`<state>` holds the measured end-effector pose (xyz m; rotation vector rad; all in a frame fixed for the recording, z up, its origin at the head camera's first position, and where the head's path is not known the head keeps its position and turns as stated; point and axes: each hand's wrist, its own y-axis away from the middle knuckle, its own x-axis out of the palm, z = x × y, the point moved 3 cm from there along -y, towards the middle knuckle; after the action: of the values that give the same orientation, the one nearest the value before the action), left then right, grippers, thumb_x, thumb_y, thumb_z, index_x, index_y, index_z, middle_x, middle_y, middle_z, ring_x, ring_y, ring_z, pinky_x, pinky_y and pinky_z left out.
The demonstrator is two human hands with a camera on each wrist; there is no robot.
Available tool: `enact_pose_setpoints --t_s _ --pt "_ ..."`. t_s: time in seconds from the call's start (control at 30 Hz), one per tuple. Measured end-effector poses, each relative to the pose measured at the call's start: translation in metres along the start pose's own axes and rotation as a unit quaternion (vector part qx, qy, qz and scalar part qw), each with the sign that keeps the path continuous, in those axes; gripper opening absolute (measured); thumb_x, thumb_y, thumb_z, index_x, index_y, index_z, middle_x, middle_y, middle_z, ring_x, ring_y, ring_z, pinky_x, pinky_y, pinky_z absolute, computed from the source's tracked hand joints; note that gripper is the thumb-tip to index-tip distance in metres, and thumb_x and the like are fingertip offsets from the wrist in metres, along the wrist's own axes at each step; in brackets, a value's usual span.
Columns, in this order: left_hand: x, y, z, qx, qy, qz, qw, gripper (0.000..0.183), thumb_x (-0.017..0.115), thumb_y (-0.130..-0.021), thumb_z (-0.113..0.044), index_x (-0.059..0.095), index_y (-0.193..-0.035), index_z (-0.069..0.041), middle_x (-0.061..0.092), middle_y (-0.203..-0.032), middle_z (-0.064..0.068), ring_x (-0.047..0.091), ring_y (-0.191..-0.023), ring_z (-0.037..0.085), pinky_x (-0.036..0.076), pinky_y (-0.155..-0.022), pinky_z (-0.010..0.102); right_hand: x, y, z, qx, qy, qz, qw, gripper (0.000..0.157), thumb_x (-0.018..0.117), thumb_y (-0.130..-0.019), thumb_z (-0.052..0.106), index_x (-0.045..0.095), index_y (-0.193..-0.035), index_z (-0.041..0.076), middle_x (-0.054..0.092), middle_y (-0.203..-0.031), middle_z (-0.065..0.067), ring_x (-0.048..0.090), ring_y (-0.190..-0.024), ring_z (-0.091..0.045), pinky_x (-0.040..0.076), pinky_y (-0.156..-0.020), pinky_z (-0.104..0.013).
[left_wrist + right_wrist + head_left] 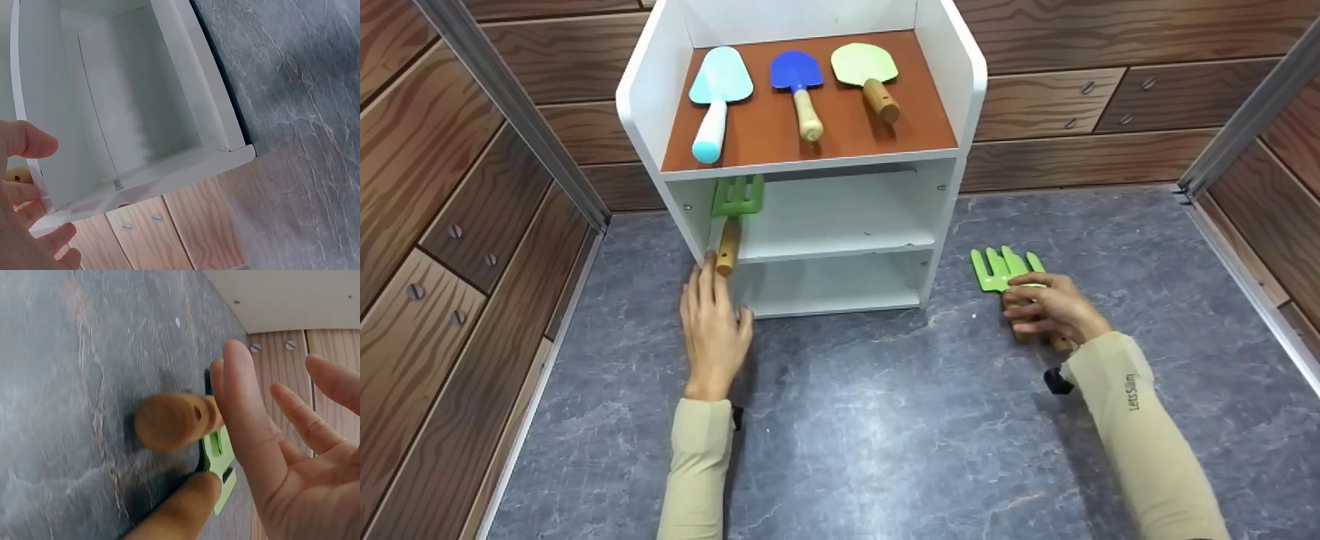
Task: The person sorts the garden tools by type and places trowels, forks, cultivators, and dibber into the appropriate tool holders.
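A green garden fork with a wooden handle lies on the middle shelf at its left end, the handle end jutting over the front edge. My left hand is at the shelf unit's left front edge, fingers extended, fingertips right by that handle's end. In the left wrist view, the left hand's thumb is spread from the fingers around the unit's edge. My right hand hovers over green-headed garden tools on the floor, fingers loosely bent. Two wooden handles, one upper and one lower, show beside the right hand's spread fingers.
The white shelf unit stands against the wood-patterned wall. Its brown top bears a light-blue trowel, a dark-blue trowel and a pale-green trowel. Grey marbled floor spreads in front.
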<state>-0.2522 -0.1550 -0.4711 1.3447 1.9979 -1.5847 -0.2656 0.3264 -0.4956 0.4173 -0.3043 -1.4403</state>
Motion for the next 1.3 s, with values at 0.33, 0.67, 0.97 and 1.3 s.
enact_pose_setpoints --t_s 0.33,0.67,0.97,1.3 --pt "-0.001 -0.001 0.000 0.000 -0.005 0.002 1.0000 0.058 0.073 -0.080 0.001 0.051 -0.132 0.014 0.041 -0.153 0.024 0.040 -0.136 0.049 0.028 -0.115 0.064 -0.011 0.001 0.005 0.006 0.072 -0.030 0.997 0.057 0.055 -0.104 0.018 0.034 -0.150 -0.010 0.068 -0.104 -0.004 0.072 -0.086 -0.018 0.063 -0.073 -0.037" --pt "-0.001 -0.001 0.000 0.009 -0.006 -0.002 0.9999 0.049 0.072 -0.081 -0.001 0.054 -0.124 0.013 0.040 -0.153 0.024 0.040 -0.136 0.049 0.029 -0.114 0.063 -0.007 -0.002 0.003 0.039 0.134 -0.059 0.988 0.045 0.054 -0.103 0.016 0.045 -0.139 -0.010 0.066 -0.090 0.001 0.063 -0.071 -0.008 0.059 -0.066 -0.029" --pt "-0.001 -0.002 0.000 0.005 -0.003 0.004 1.0000 0.050 0.073 -0.082 -0.002 0.053 -0.125 0.013 0.040 -0.154 0.024 0.039 -0.137 0.048 0.027 -0.116 0.062 0.006 -0.013 0.000 -0.015 0.322 -0.141 0.936 0.046 0.065 -0.088 0.010 0.054 -0.126 -0.016 0.065 -0.092 -0.021 0.063 -0.074 -0.020 0.058 -0.063 -0.031" --pt "-0.001 0.000 0.001 0.009 -0.005 -0.003 0.9999 0.054 0.073 -0.081 -0.001 0.052 -0.129 0.013 0.041 -0.153 0.024 0.041 -0.135 0.048 0.029 -0.114 0.064 0.014 -0.015 0.000 -0.010 0.421 -0.139 0.896 0.054 0.066 -0.087 0.014 0.053 -0.130 -0.017 0.056 -0.125 -0.039 0.056 -0.106 -0.043 0.052 -0.087 -0.050"
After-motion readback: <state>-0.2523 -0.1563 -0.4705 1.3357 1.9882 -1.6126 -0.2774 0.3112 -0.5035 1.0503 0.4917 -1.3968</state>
